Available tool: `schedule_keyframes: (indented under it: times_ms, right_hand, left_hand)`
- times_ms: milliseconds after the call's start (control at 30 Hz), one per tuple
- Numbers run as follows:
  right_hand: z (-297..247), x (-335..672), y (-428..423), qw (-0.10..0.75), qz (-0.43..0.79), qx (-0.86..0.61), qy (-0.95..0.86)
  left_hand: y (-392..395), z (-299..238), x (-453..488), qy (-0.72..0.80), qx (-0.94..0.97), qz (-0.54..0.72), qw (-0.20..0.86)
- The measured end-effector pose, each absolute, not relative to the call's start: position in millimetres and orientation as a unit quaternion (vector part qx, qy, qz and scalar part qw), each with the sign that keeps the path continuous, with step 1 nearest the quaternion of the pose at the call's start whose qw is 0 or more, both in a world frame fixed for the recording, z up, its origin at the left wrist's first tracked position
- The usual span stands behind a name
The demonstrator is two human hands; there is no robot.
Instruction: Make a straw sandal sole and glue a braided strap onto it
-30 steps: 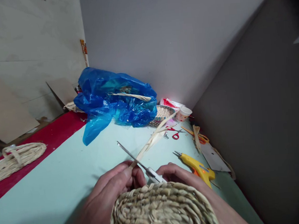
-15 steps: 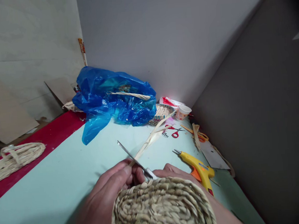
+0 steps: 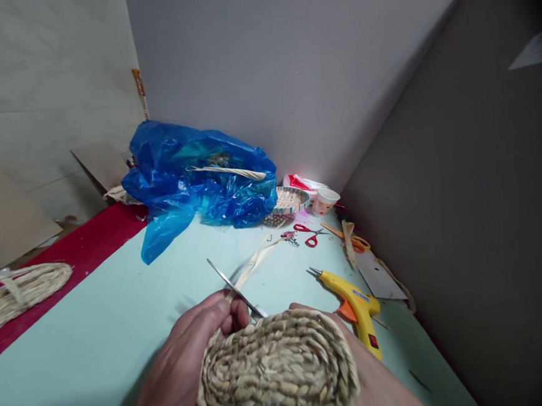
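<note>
A braided straw oval (image 3: 274, 365), coiled in rows, fills the near foreground between my hands. Just beyond its left upper edge, my left hand (image 3: 194, 334) pinches a pale straw strip (image 3: 252, 264) that sticks out away from me over the table. Scissors (image 3: 230, 284) with a metal blade and a white handle part lie across the strip close to my left fingertips. My right hand (image 3: 302, 308) is closed at the scissors' handle end; its fingers are mostly hidden behind the braided oval.
On the right lie a yellow glue gun (image 3: 356, 299), red scissors (image 3: 310, 234) and orange-handled scissors (image 3: 358, 243). At the back are a blue plastic bag (image 3: 203, 177), a shallow basket (image 3: 294, 199) and a paper cup (image 3: 326, 202). A braided straw piece (image 3: 29, 288) rests on the left.
The straw strip's far end has dropped nearer the table and reaches less far out. The braided oval has shifted left and tilted, covering more of my right hand. The view has turned slightly right.
</note>
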State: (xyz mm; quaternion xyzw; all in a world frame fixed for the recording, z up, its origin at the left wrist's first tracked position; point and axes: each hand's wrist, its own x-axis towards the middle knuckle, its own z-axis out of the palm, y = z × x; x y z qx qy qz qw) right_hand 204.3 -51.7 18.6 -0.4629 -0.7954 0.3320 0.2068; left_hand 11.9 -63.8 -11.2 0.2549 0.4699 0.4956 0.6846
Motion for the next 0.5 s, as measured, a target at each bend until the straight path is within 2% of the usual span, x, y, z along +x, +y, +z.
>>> schedule_keyframes:
  times_ms: [500]
  right_hand:
    - [19.4, 204.8, -51.6, 0.208, 0.41, -0.47, -0.753]
  left_hand:
    - [-63.6, -9.9, 12.2, 0.474, 0.25, 0.489, 0.688]
